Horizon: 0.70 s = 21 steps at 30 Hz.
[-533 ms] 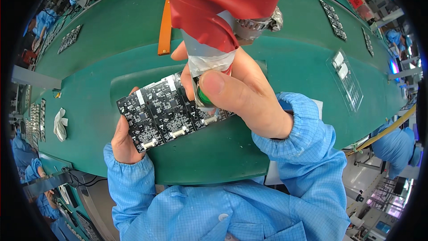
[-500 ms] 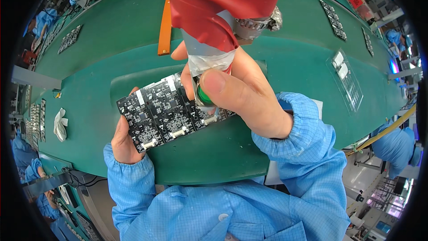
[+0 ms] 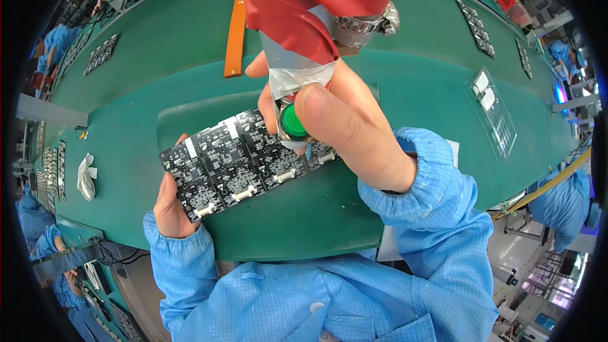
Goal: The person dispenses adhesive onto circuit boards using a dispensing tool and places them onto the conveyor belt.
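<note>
A black circuit board panel (image 3: 223, 163) with small components and white connectors along its near edge lies tilted in my left hand (image 3: 171, 206). The thumb shows at the panel's left end, and most of the other fingers are hidden under it. My right hand (image 3: 354, 123) is wrapped round the lower end of a grey tube-shaped tool (image 3: 292, 47), bound with red and whitish tape. A green push button (image 3: 292, 120) shows on it, with my thumb at its right edge. The tool's tip is over the panel's right half, which it partly hides; whether they touch, I cannot tell.
A dark green mat (image 3: 297, 228) lies on the green bench. Around it are an orange bar (image 3: 234, 38), a crumpled white cloth (image 3: 87, 176), a clear plastic tray (image 3: 493, 114) and more board panels (image 3: 475, 27). Other people in blue work at the sides.
The panel and my left hand have shifted slightly left and toward me. My right thumb has slid off most of the green button, so more of it shows.
</note>
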### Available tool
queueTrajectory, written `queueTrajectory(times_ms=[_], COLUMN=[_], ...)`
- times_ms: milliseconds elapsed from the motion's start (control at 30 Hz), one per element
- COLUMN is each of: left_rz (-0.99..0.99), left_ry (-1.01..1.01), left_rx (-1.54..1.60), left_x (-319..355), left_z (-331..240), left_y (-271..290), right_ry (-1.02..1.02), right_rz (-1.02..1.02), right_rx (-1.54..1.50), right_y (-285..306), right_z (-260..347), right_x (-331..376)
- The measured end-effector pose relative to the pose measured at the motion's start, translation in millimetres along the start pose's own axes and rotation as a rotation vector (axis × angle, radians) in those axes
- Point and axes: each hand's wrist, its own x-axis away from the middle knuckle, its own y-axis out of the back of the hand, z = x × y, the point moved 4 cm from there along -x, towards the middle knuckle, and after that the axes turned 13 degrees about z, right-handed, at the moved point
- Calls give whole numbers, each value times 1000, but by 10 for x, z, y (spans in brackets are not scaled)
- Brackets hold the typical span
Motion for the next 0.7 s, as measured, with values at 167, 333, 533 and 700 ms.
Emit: queueTrajectory(times_ms=[167,333,533,700], left_rz=[-66,-88,-91,-89], left_ry=[-67,-93,-80,-95], left_rx=[-47,-53,-49,-34], left_x=[41,62,74,113], left_z=[-67,-126,-289,-305], left_y=[-30,20,282,376], right_ry=[-27,-37,-55,-43], right_rz=[-14,-11,-23,-18], right_rx=[31,25,36,54], right_y=[18,-16,-76,-109], right_z=[5,-35,-241,-333], right_x=[10,-32,-247,-322])
